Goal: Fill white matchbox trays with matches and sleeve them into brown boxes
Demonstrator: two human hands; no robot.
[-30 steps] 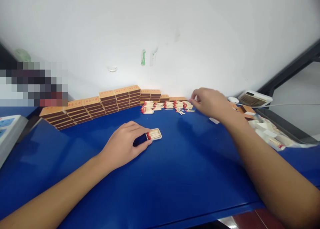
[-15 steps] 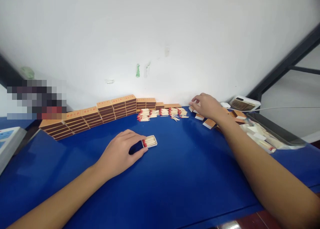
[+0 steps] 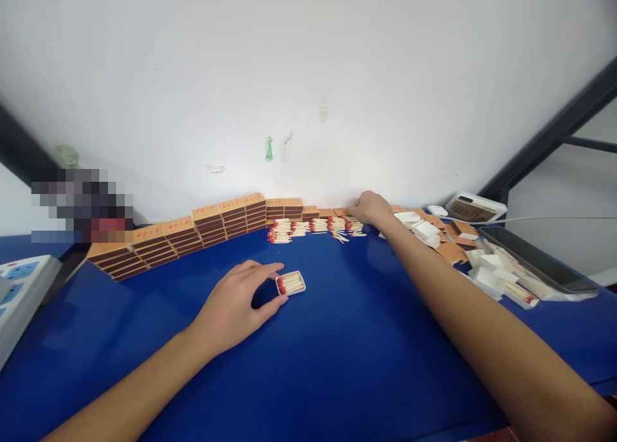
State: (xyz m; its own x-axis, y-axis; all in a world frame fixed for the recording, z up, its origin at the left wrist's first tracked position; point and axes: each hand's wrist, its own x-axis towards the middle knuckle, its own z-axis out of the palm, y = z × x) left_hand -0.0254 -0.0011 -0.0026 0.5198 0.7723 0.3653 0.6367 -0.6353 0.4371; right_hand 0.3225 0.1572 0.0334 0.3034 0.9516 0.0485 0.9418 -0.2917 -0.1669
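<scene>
The hands (image 3: 231,308) are bare, with slender, tapering fingers (image 3: 265,273); both forearms (image 3: 154,368) are slim and uncovered as well.

A glossy blue bench (image 3: 328,378) is backed by a pale wall (image 3: 308,56). The wall is marked by a small green smear (image 3: 268,149), a whitish scrap (image 3: 216,169) and, higher up, a translucent patch (image 3: 323,113). At far right, a slanting black bar (image 3: 563,121) is seen. Near it, a phone-like object (image 3: 475,207) edged in white is placed just beside a small rounded white object (image 3: 438,211); a white cable (image 3: 554,220) is stretched to the right edge. In front, a dark flat slab (image 3: 540,256) is laid. At far left, a white block with blue panels (image 3: 22,288) is partly cut off, and an area (image 3: 81,204) is pixelated.
</scene>
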